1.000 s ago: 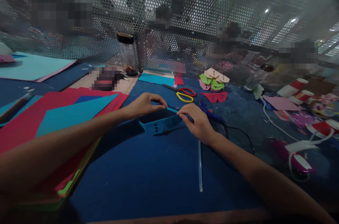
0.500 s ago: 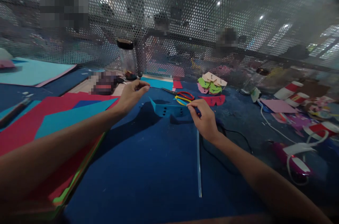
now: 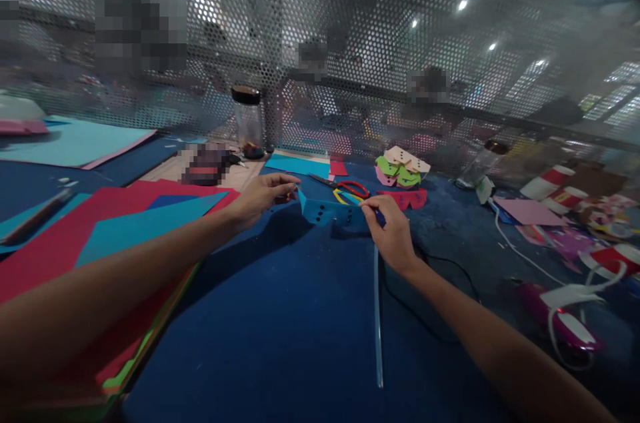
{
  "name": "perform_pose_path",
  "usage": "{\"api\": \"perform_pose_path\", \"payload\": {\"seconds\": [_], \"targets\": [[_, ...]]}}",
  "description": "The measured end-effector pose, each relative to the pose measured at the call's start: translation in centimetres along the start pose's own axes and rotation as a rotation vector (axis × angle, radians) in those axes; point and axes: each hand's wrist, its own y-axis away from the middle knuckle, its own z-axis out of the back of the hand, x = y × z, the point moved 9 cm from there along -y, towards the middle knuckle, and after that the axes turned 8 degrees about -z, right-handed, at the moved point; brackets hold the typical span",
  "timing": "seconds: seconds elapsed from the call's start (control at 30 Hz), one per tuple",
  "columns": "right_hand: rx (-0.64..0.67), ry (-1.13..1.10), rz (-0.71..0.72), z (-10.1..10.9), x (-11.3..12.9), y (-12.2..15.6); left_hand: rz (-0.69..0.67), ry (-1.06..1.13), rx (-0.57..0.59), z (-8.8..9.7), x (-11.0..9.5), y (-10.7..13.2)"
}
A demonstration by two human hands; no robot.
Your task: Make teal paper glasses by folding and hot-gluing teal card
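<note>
A folded blue paper piece (image 3: 333, 212) with black diamond-shaped marks stands between my two hands, just above the blue tabletop. My right hand (image 3: 393, 233) pinches its right end between thumb and forefinger. At the raised left flap, the bent fingers of my left hand (image 3: 265, 198) close on the paper's edge. Behind the piece lie scissors (image 3: 350, 189) with red and yellow handles. A red paper cutout (image 3: 407, 198) rests just beyond my right hand. Farther back sits a pile of similar marked paper pieces (image 3: 400, 166) in cream, green and pink.
Coloured sheets (image 3: 145, 226) are stacked at left, under my left forearm. A clear glue stick (image 3: 379, 323) lies in front of my right hand. At right is a magenta glue gun (image 3: 565, 323) with a white cord. A lidded jar (image 3: 249, 123) stands by the perforated screen (image 3: 350, 23).
My left hand has come down and inward to the blue paper's left flap; before, it hovered apart from it. My right hand keeps its pinch. The whole view has shifted slightly.
</note>
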Motion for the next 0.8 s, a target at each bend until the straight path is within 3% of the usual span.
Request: {"api": "perform_pose_path", "payload": {"seconds": [0.4,0.8], "targets": [[0.024,-0.092,-0.066,-0.4,-0.6,0.0,0.150,0.289,0.164,-1.2,0.8,0.5],[0.053,-0.153,-0.085,-0.9,-1.1,0.2,0.248,0.482,0.211,-2.2,0.0,1.4]]}}
